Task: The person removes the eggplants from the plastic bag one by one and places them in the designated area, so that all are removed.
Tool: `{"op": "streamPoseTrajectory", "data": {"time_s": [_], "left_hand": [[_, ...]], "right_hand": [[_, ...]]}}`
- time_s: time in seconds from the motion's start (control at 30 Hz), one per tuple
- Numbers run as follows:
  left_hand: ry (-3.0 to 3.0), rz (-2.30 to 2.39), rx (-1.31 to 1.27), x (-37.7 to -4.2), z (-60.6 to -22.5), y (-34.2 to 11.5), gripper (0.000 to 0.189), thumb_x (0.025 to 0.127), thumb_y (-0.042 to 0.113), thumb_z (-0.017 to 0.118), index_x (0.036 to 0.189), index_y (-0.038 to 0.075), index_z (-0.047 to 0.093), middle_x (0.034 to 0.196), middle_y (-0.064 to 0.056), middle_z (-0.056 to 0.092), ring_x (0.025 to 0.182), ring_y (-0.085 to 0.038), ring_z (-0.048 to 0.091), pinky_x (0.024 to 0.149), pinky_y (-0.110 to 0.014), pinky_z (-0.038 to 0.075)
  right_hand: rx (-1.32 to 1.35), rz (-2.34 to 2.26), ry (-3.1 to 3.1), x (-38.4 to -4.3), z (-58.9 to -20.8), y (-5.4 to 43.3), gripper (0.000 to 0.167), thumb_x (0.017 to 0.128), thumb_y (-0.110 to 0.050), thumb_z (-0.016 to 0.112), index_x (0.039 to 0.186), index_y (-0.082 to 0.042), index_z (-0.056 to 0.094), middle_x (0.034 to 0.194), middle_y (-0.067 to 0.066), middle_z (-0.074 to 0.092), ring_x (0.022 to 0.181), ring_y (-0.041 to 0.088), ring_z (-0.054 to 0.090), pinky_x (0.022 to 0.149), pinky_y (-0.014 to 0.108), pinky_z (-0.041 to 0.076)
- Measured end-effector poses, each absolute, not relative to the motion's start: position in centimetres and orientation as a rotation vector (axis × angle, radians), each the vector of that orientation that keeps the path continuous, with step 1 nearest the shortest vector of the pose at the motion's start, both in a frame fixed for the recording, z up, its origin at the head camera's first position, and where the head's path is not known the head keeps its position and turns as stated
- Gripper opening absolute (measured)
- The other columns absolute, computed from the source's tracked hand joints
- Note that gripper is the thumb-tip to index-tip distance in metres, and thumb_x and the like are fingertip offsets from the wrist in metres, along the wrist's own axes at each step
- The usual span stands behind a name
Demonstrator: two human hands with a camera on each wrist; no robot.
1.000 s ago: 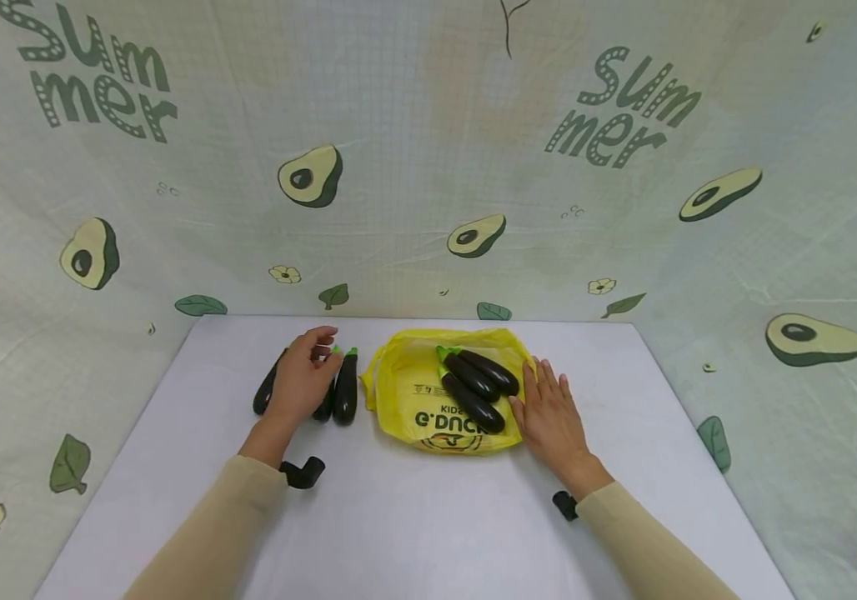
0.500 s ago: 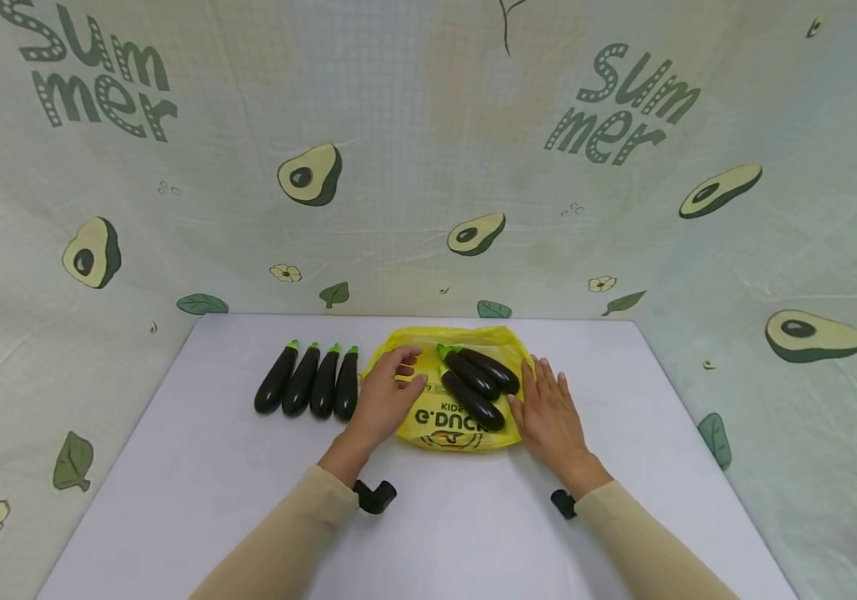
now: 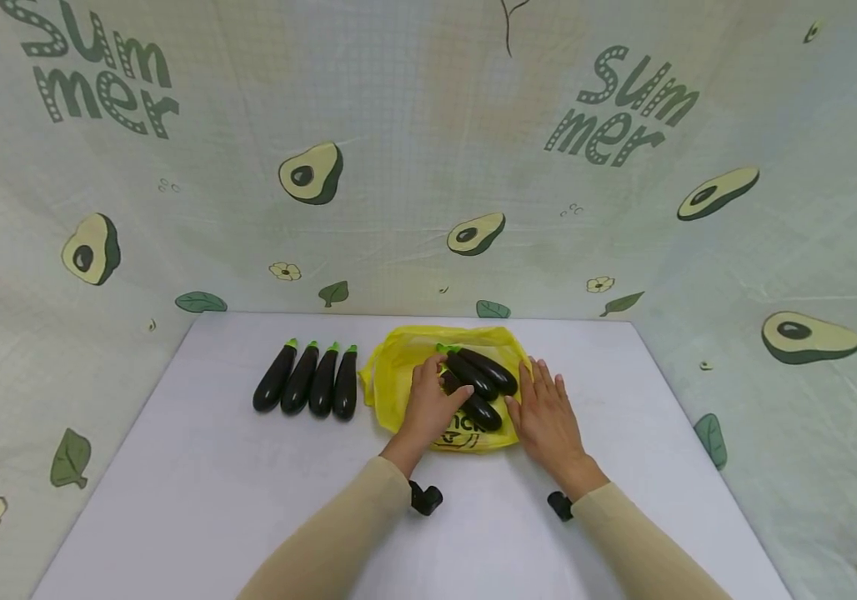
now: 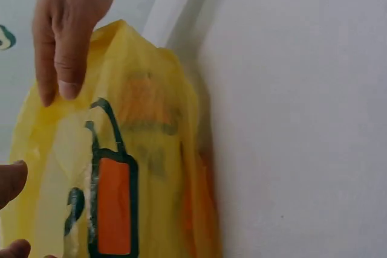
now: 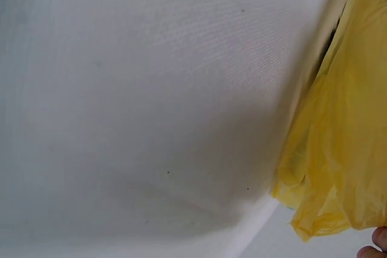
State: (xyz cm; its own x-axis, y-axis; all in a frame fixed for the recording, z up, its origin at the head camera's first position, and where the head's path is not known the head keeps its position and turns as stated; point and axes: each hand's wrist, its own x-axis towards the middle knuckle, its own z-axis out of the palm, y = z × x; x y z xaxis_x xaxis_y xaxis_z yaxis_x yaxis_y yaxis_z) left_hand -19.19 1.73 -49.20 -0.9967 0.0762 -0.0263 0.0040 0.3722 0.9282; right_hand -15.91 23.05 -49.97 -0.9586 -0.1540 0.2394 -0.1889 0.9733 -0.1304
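A yellow plastic bag [image 3: 398, 396] with dark print lies spread on the table in the head view. On its right half are a lower eggplant [image 3: 483, 412], a middle eggplant [image 3: 483, 383] and an upper eggplant [image 3: 492, 367]. My left hand [image 3: 428, 404] reaches over the bag, its thumb and fingers apart on either side of the lower eggplant; contact is unclear. My right hand [image 3: 548, 421] rests with straight fingers along the bag's right edge. The left wrist view shows the right hand [image 4: 72, 28] by the bag [image 4: 163, 167]. Fingertips [image 5: 380, 238] touch the bag's edge in the right wrist view.
Several eggplants [image 3: 312, 379] lie side by side left of the bag, green stems toward the back. The white table [image 3: 496, 533] ends at a printed cloth backdrop [image 3: 398, 167] behind and at both sides. Each wrist carries a small black camera mount [image 3: 426, 498].
My left hand has moved rightward from the row of eggplants, across the bag, to the eggplants lying on it. The right hand has stayed at the bag's right edge.
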Motion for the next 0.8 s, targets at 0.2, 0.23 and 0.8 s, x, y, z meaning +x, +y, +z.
{"op": "streamPoseTrajectory", "data": {"time_s": [0.2,0.23,0.8], "left_hand": [[2.626,1.606,-0.002,-19.6,-50.3,3.0,0.078,0.094,0.039,0.081,0.156,0.018,0.040,0.156,-0.020,0.037,0.136,-0.034,0.050,0.114,-0.052,0.048],[2.641,1.585,-0.012,-19.6,-50.5,3.2,0.079,0.093,0.041,0.082,0.157,0.018,0.040,0.156,-0.020,0.036,0.135,-0.035,0.048,0.114,-0.053,0.048],[2.805,1.295,0.083,-20.1,-52.5,3.8,0.109,0.082,0.055,0.088,0.161,0.008,0.029,0.155,-0.026,0.036,0.141,-0.041,0.039,0.117,-0.055,0.044]], "right_hand": [[0.249,0.197,-2.902,-15.8,-50.0,23.1,0.069,0.111,-0.035,0.050,0.163,0.005,0.028,0.168,0.028,0.030,0.159,0.042,0.024,0.129,0.060,0.018],[0.250,0.197,-2.902,-15.8,-50.0,23.1,0.069,0.111,-0.035,0.050,0.163,0.005,0.028,0.168,0.028,0.030,0.159,0.042,0.024,0.129,0.060,0.018],[0.259,0.173,-2.894,-15.8,-50.1,23.0,0.069,0.111,-0.034,0.052,0.162,0.007,0.029,0.167,0.030,0.032,0.158,0.044,0.027,0.128,0.062,0.022]]}}
